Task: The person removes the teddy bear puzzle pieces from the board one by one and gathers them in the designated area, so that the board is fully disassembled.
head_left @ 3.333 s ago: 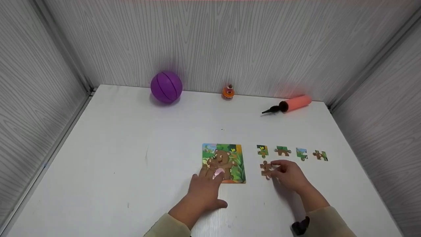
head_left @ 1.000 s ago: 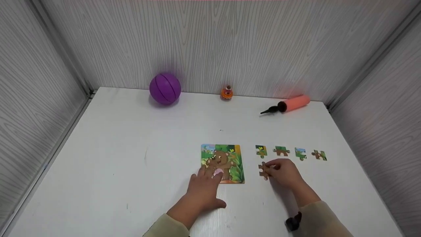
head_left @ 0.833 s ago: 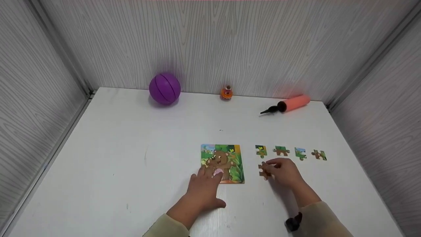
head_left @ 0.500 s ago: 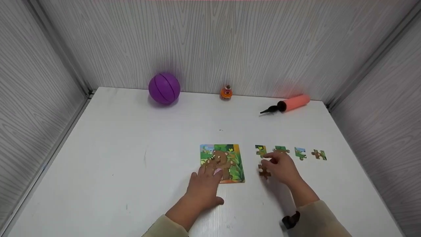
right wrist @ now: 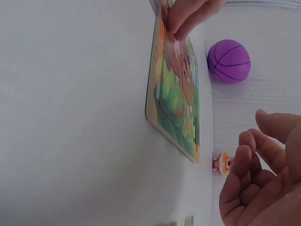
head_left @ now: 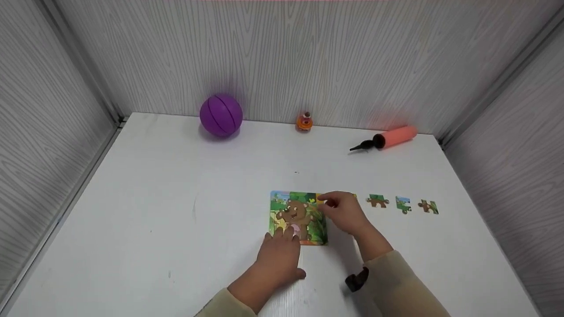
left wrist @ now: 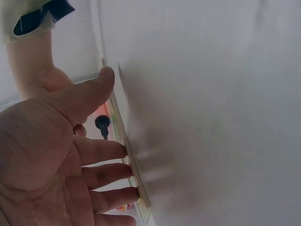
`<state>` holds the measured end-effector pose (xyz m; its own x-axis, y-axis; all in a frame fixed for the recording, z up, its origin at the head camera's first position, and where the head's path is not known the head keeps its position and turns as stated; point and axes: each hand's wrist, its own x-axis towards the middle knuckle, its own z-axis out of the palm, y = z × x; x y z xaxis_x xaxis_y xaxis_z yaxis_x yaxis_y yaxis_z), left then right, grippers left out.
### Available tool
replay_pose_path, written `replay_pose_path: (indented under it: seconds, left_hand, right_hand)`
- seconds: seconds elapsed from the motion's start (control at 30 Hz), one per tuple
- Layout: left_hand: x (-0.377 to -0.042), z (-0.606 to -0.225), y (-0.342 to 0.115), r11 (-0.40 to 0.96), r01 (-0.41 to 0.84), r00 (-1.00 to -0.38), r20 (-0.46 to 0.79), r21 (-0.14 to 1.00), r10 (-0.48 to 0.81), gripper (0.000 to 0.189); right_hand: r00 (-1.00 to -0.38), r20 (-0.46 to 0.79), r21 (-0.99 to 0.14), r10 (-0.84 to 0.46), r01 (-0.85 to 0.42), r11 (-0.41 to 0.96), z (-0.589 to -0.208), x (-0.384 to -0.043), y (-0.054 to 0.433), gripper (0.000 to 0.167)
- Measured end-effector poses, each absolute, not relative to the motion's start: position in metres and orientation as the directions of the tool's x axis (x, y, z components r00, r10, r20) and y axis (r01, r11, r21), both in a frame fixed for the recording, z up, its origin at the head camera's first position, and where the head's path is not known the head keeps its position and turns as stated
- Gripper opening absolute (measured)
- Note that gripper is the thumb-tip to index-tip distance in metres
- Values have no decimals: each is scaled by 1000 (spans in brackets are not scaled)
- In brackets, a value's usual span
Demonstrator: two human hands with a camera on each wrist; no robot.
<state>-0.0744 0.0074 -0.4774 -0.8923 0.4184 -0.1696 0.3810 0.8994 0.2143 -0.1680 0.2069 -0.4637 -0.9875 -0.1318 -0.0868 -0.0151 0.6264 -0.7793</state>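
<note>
A bear puzzle board (head_left: 282, 202) lies flat on the white table. My left hand (head_left: 280, 259) rests on its near edge with extended fingers; the left wrist view shows the fingertips against the board's edge (left wrist: 134, 174). Above the board's right edge is my right hand (head_left: 346, 213), fingers loosely bent. In the right wrist view that hand (right wrist: 268, 174) has its thumb and index finger apart, with nothing between them. Three loose puzzle pieces (head_left: 378, 201) lie in a row to its right. A corner of the bird piece shows behind the hand; the brown piece nearer me is hidden.
A purple ball (head_left: 221, 115) sits at the back left of the table. A small orange toy (head_left: 304, 121) stands by the back wall. An orange hand pump (head_left: 396, 137) with a black nozzle lies at the back right. Wood-grain walls enclose the back and sides.
My right hand has let go of the brown piece and moved left, over to the board's right edge. The left hand has shifted slightly toward me on the board.
</note>
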Motion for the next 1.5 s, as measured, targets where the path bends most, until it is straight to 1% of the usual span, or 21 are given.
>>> replay_pose_path:
  seconds: [0.27,0.37,0.47,0.63,0.83,1.1,1.2,1.33,1.5]
  left_hand:
    - [-76,-475,11,905,382,-881,-221,187,417,85]
    - [-76,-475,11,908,373,-880,-236,191,411,86]
    - [-76,-475,11,910,370,-884,-230,187,407,87]
    - [-77,-476,11,911,365,-889,-217,194,403,85]
    - [-77,-475,9,909,359,-890,-214,213,402,83]
    - [-80,-473,10,906,354,-891,-211,234,403,72]
    - [-79,-474,11,908,351,-895,-205,229,397,75]
    - [-79,-476,12,911,352,-899,-192,217,393,82]
    - [-79,-477,11,910,349,-898,-199,222,393,85]
  right_hand:
    - [-965,-123,-800,-230,-41,599,-475,-168,177,25]
    - [-960,-151,-800,-237,-23,600,-480,-168,170,26]
    - [-958,-170,-792,-231,-6,610,-486,-169,165,26]
    - [-959,-171,-775,-224,-10,632,-494,-171,160,21]
    - [-956,-207,-781,-207,34,624,-496,-169,157,18]
    - [-957,-235,-773,-168,79,629,-495,-166,153,17]
    - [-957,-248,-763,-149,98,639,-496,-166,152,19]
    - [-961,-237,-756,-145,88,649,-497,-166,152,18]
    - [-963,-227,-750,-143,79,657,-497,-165,150,14]
